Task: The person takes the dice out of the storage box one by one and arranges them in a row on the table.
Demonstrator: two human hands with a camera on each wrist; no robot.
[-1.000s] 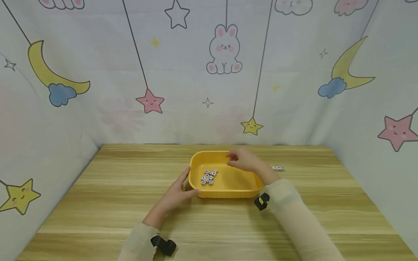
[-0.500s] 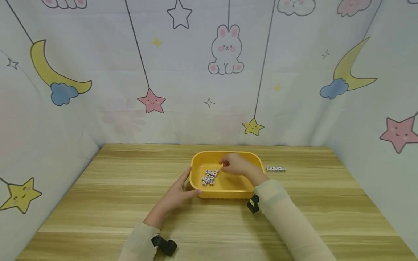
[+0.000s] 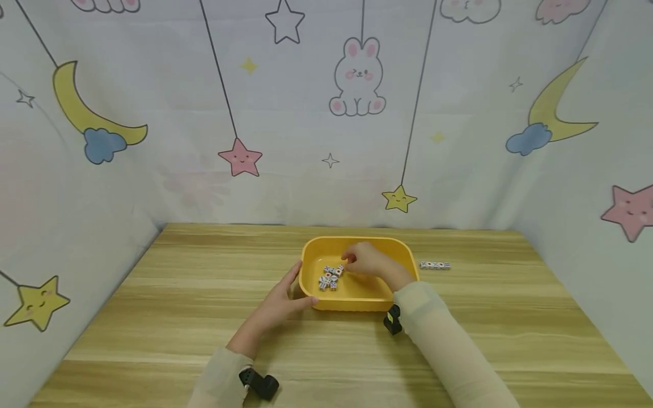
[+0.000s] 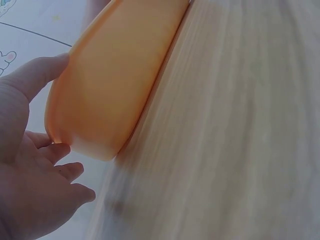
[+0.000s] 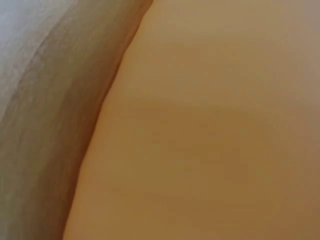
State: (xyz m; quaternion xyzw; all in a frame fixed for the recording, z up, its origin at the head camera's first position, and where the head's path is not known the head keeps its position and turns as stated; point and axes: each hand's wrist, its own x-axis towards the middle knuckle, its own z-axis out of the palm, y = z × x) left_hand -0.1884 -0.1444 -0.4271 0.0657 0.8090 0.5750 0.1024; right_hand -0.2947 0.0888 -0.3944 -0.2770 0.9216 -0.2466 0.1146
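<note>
Several small white dice (image 3: 330, 278) lie clustered in the left part of a yellow plastic box (image 3: 367, 304). My left hand (image 3: 279, 301) rests against the box's left front corner, thumb on the front rim and fingers spread along the left end. In the left wrist view that thumb (image 4: 40, 75) touches the rim. Over the box, my right hand (image 3: 371, 262) reaches in with curled fingers, its fingertips at the die (image 3: 340, 268) on the group's right edge. Whether they pinch it cannot be made out. The right wrist view shows mostly the box's blurred wall (image 5: 200, 140).
A short row of dice (image 3: 435, 265) stands on the wooden table (image 3: 326, 357), right of the box. Behind the table hangs a cloth (image 3: 285, 198) printed with stars, moons and a rabbit. Each sleeve carries a small black camera, such as the left one (image 3: 259, 384).
My right hand has moved left and down into the box, up to the dice. The row of dice on the table has come fully into sight. The left hand stays against the box.
</note>
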